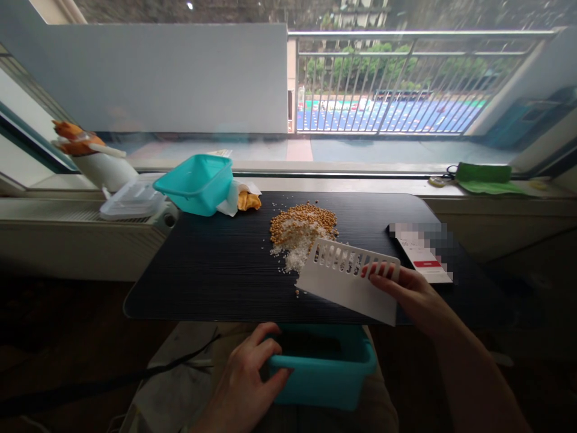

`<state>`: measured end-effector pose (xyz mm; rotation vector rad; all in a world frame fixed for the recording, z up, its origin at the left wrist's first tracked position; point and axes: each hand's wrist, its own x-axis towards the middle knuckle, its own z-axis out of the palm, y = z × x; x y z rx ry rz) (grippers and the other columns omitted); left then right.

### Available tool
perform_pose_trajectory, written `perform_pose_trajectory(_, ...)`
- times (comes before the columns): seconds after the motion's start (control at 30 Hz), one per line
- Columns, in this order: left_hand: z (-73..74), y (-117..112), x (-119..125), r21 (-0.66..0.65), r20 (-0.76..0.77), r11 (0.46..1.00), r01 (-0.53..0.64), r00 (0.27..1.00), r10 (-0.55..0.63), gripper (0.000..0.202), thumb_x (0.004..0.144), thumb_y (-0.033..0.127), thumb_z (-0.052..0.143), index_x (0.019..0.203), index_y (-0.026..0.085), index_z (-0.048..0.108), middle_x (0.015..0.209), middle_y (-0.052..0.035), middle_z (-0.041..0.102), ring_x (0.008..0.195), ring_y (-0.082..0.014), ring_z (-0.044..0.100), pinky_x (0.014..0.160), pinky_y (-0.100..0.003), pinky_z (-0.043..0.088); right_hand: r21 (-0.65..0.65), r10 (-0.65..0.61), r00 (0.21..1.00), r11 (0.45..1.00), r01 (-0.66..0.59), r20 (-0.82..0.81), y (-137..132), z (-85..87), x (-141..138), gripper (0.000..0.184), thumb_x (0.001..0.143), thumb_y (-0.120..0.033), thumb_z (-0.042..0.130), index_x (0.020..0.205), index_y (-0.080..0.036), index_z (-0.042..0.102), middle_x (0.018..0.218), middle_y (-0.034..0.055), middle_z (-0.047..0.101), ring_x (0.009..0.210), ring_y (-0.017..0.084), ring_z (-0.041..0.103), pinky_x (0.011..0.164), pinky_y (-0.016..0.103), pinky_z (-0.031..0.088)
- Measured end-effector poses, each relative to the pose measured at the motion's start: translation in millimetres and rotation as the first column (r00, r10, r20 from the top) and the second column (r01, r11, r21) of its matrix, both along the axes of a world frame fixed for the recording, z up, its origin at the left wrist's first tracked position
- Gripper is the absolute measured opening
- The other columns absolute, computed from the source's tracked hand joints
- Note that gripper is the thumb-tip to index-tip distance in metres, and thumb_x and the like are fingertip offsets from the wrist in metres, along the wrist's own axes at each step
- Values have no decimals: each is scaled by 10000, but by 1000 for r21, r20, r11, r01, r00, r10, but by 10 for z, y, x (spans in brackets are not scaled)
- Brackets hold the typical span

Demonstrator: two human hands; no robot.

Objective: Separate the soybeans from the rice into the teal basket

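Note:
My left hand (256,373) grips the left rim of a teal plastic bin (324,379), which sits on my lap below the table's front edge. Its inside is dark, and I cannot make out what it holds. In my right hand (406,288) is a white plastic board with a row of oval slots (349,288), held by its right end and tilted over the table. Just behind the board's left end lies a pile of yellow soybeans (306,216), with white rice grains (295,255) heaped against its near side. Part of the rice is hidden by the board.
The dark table (202,276) stands before a window. A second teal bin (198,180) rests tilted at the back left, beside crumpled orange-yellow material (249,201) and a clear lid (133,198). A phone (421,255) lies right. Green cloth (484,177) is on the sill.

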<state>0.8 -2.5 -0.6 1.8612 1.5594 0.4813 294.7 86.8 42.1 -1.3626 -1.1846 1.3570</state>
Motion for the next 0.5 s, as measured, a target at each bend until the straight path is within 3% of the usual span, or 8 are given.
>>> perform_pose_trajectory(0.13, -16, -13, -30, -1, 5, 1000, 4, 1000, -4, 97, 758, 135, 631, 743, 231, 626, 1216, -28, 629, 980, -205, 679, 829, -257, 515, -7, 70, 997, 998, -69, 13, 16, 0, -33, 261, 745, -456, 757, 871, -229, 780, 928, 49, 761, 893, 234, 652, 785, 306, 497)
perform_pose_trajectory(0.33, -28, -23, -70, 26, -5, 1000, -4, 1000, 4, 104, 760, 135, 636, 743, 238, 628, 1215, -22, 635, 1001, -212, 676, 846, -264, 506, 10, 50, 999, 999, -50, 21, 7, 32, -56, 245, 749, -451, 755, 856, -232, 779, 912, 41, 758, 895, 228, 648, 783, 293, 493)
perform_pose_trajectory(0.5, -28, -12, -64, 28, -7, 999, -18, 1000, 18, 92, 772, 155, 634, 730, 237, 629, 1216, -25, 637, 1002, -214, 679, 844, -268, 516, -89, 163, 987, 983, -162, 4, -11, 41, -23, 273, 749, -466, 749, 896, -237, 779, 898, 42, 761, 820, 217, 662, 723, 292, 514)
